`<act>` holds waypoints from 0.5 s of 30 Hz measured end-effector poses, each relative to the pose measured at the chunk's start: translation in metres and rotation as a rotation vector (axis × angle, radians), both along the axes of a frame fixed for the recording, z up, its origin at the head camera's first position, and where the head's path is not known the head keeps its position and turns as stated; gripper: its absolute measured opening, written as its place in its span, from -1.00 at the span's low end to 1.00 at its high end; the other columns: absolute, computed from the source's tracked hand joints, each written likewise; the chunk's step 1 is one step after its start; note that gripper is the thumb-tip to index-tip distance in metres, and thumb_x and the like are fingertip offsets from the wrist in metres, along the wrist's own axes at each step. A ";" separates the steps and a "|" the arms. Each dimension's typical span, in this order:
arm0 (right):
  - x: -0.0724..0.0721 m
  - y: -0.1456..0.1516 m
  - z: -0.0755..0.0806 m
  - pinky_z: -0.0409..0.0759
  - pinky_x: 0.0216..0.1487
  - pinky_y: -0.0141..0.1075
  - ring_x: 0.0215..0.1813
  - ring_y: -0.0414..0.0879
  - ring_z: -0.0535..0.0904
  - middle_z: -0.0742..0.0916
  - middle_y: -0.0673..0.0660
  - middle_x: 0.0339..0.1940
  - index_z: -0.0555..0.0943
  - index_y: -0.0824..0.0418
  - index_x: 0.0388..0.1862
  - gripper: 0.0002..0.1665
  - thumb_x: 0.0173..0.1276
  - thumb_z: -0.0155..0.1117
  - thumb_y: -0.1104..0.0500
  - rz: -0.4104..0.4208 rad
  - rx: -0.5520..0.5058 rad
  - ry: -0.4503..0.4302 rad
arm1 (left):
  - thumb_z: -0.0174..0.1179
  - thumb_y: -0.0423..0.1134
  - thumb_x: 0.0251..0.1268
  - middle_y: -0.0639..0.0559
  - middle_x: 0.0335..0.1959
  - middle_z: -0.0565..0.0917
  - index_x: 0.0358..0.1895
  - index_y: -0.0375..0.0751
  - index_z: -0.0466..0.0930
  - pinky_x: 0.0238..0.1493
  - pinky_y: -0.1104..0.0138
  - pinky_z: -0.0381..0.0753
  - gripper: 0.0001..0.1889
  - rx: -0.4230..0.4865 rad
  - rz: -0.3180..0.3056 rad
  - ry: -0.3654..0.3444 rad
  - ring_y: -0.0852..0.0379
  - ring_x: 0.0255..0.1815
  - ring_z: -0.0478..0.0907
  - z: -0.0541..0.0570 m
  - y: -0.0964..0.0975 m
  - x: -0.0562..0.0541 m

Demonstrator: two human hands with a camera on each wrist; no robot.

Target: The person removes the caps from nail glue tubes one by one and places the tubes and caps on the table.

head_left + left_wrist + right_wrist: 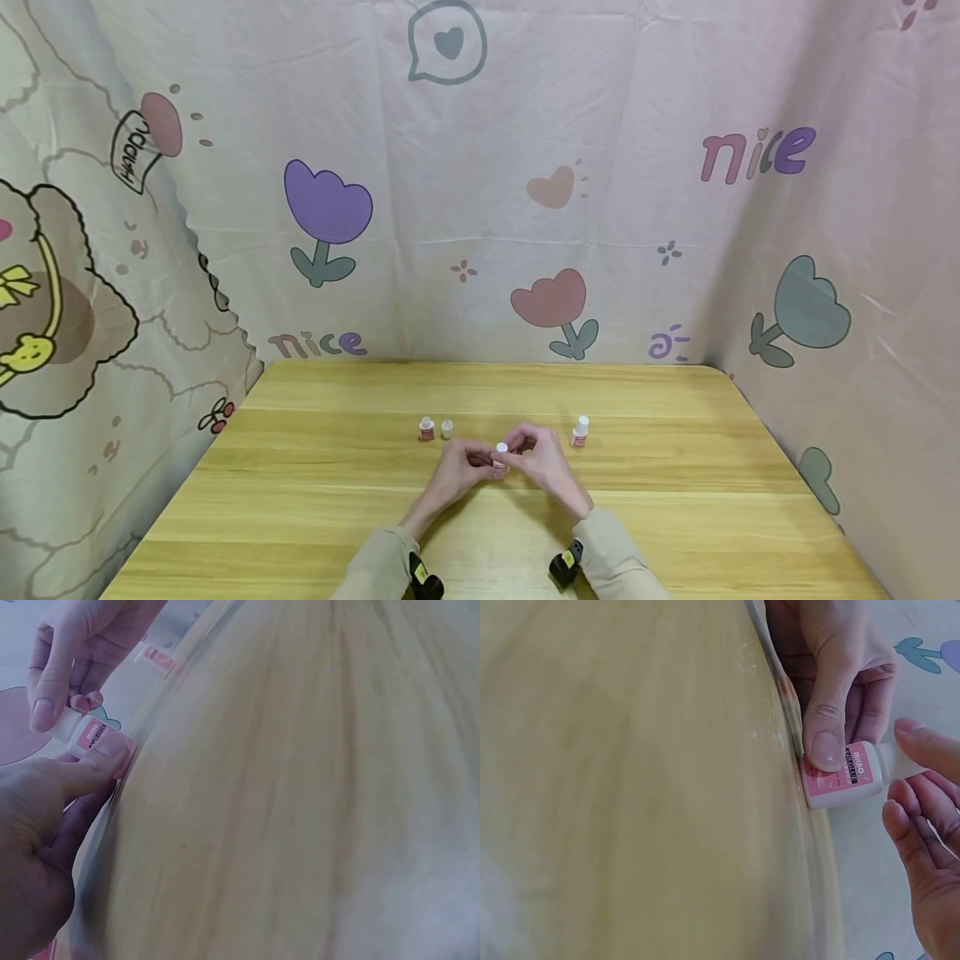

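Close above the table, my left hand grips the pink-labelled body of a small white nail glue bottle. Its thumb lies across the label, as the left wrist view also shows. My right hand pinches the bottle's white cap between thumb and fingers. The cap sits at the bottle's neck. In the head view the bottle stands upright between both hands, partly hidden by fingers.
To the left, another small glue bottle stands beside a small white cap-like piece. A third bottle with a tall white cap stands right of my hands. The wooden table meets a patterned cloth at its back edge.
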State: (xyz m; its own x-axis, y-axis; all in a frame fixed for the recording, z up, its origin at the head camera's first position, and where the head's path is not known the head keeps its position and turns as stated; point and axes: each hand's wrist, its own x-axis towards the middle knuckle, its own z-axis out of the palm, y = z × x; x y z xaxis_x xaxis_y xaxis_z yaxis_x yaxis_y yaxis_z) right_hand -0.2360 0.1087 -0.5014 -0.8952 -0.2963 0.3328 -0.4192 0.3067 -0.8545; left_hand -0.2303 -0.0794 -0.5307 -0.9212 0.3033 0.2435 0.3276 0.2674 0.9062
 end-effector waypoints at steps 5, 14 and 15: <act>0.001 0.000 0.000 0.65 -0.28 -0.44 -0.42 -0.36 0.60 0.77 0.18 -0.48 0.69 0.25 -0.39 -0.83 0.08 0.56 0.34 -0.003 -0.001 -0.006 | 0.48 -0.31 0.10 -0.12 -0.33 0.83 -0.21 -0.21 0.80 -0.23 0.45 0.70 -0.83 -0.029 -0.023 0.022 0.20 -0.36 0.75 0.002 -0.001 -0.001; 0.001 0.002 0.001 0.67 -0.26 -0.42 -0.38 -0.34 0.63 0.79 0.25 -0.41 0.70 0.32 -0.34 -0.86 0.14 0.51 0.35 0.046 -0.011 -0.008 | 0.48 -0.29 0.11 -0.04 -0.36 0.83 -0.22 -0.15 0.80 -0.24 0.45 0.67 -0.85 -0.075 -0.043 0.026 0.28 -0.39 0.71 0.001 -0.003 -0.003; 0.001 0.002 0.001 0.68 -0.25 -0.41 -0.37 -0.33 0.63 0.79 0.26 -0.40 0.70 0.32 -0.33 -0.86 0.14 0.51 0.35 0.053 -0.011 -0.009 | 0.48 -0.29 0.11 -0.05 -0.36 0.83 -0.23 -0.15 0.80 -0.24 0.45 0.68 -0.85 -0.072 -0.050 0.023 0.26 -0.38 0.71 0.000 -0.003 -0.004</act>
